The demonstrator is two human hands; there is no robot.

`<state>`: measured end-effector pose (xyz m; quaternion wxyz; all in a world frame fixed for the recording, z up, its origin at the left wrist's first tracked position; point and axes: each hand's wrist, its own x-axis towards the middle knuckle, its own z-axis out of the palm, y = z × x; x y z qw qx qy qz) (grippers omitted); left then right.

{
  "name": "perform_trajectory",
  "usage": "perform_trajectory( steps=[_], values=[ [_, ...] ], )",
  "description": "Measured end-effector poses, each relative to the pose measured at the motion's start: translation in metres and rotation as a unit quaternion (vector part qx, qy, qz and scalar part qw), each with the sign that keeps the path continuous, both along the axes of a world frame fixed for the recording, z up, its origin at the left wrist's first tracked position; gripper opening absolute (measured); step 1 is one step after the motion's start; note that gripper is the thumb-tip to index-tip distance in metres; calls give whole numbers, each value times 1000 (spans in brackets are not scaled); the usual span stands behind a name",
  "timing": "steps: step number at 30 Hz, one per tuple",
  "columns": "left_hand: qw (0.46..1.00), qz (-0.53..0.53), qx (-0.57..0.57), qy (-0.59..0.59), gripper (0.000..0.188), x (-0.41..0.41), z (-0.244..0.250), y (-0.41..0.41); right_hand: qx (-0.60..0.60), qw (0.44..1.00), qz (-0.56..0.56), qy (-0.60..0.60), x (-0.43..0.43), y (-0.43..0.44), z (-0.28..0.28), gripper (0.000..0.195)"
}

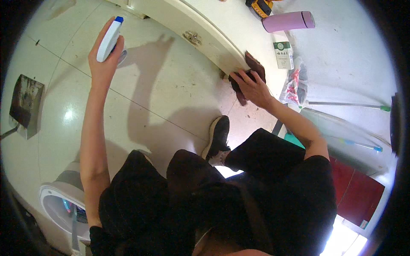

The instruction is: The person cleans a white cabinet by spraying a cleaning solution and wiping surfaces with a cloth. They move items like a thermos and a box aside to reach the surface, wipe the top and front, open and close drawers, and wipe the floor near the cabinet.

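My left hand [105,60] is wrapped around a spray bottle with a white trigger head [109,41] and a blue nozzle, held above the tiled floor. Most of the bottle's body is hidden below the hand. On the right, my right hand [253,84] presses a dark brown cloth [256,65] against the end of a cream furniture front [221,52]. The cloth folds over the top edge and hangs down below my fingers. A metal ornamental handle [192,37] sits on that front, left of the cloth.
A pink thermos [288,21], a yellow-black power tool [261,7], a green-white box [283,55] and a plastic bag [294,84] are along the cream top. A dustpan [27,102] rests on the floor at left. Beside my left arm stands a white bucket [48,195] with things inside.
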<state>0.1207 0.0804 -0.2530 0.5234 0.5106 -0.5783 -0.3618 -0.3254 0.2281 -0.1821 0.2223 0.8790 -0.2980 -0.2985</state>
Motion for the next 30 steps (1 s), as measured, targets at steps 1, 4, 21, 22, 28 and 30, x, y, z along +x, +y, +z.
perform_trajectory(
  steps=[1, 4, 21, 22, 28, 30],
  values=[
    [1000, -3, 7, -4, 48, -3, 1, 2, -14, 1000, -1, 2, 1, -1, 1, 39],
    [1000, -17, 14, 17, 48, -15, 10, 13, -67, 997, -10, -33, 19, -15, -12, 32],
    [990, 137, 8, 9, 35, 34, -14, -20, -60, 996, -28, -63, 13, -6, -47, 35],
    [989, 147, -5, -10, 40, 34, -12, -20, -77, 991, -40, -106, 27, -21, -37, 33],
    [991, 109, -8, 72, 49, 12, 5, -16, -174, 970, 33, -164, 105, -93, -46, 29],
    [995, 79, -10, 63, 46, 11, 2, -14, -181, 969, 54, -158, 95, -88, -71, 27]
  ],
)
